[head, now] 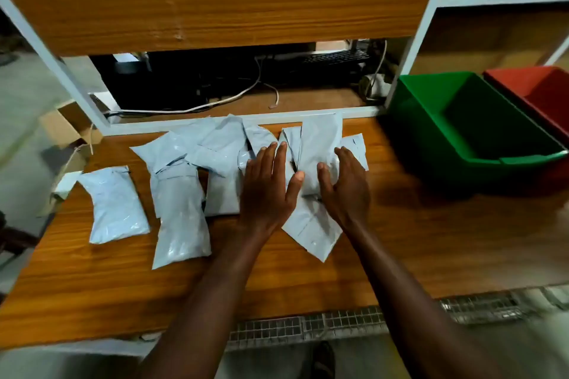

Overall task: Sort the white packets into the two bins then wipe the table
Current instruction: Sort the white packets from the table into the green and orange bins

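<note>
Several white packets lie spread over the wooden table [431, 240]; one lone packet [115, 204] sits at the left, and others overlap in a heap [215, 148] at the middle. My left hand [271, 184] lies flat with straight fingers on the heap. My right hand [346, 184] rests beside it, fingers and thumb lightly curved against an upright-lying packet [320, 148]. A green bin [462, 120] stands at the table's right, and a red bin [538, 92] sits behind it; neither shows anything inside.
A white-framed wooden shelf panel [215, 3] rises behind the table, with cables [215, 103] and dark equipment in the gap below it. A cardboard box [66, 129] sits off the table's left edge. A wire mesh [338, 323] runs under the front edge.
</note>
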The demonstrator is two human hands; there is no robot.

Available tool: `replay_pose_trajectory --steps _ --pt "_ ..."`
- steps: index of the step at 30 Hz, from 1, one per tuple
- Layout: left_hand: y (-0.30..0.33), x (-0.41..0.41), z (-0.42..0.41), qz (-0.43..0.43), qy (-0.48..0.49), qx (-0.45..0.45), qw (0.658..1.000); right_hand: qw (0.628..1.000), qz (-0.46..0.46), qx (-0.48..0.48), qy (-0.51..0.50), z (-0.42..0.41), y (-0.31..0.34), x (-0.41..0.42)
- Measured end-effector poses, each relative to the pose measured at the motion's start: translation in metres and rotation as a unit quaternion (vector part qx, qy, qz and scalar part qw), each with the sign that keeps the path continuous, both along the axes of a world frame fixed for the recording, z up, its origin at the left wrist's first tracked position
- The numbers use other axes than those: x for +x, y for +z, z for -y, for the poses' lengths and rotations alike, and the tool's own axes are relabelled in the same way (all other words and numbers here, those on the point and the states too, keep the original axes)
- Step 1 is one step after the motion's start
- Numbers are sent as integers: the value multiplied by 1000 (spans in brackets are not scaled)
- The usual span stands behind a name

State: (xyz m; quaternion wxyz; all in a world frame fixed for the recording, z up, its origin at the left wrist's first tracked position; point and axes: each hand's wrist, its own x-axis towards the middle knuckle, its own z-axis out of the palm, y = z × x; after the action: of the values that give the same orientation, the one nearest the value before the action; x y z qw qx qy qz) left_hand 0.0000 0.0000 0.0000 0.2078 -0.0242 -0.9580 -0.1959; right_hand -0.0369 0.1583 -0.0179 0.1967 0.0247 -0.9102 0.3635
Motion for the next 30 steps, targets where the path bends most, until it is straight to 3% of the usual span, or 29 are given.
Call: replay_pose_trajectory --steps 4,14,23,30 --pt "1 -37 4 12 63 43 997 999 35 -11 11 -8 -5 -35" --pt "-13 -107 39 142 159 144 966 985 171 24 -11 5 -10 -85" --pt "-20 -119 47 140 181 302 926 960 280 -3 -24 4 -2 -104" --pt "-8 -116 51 127 91 491 857 951 248 -183 0 -15 -2 -102"
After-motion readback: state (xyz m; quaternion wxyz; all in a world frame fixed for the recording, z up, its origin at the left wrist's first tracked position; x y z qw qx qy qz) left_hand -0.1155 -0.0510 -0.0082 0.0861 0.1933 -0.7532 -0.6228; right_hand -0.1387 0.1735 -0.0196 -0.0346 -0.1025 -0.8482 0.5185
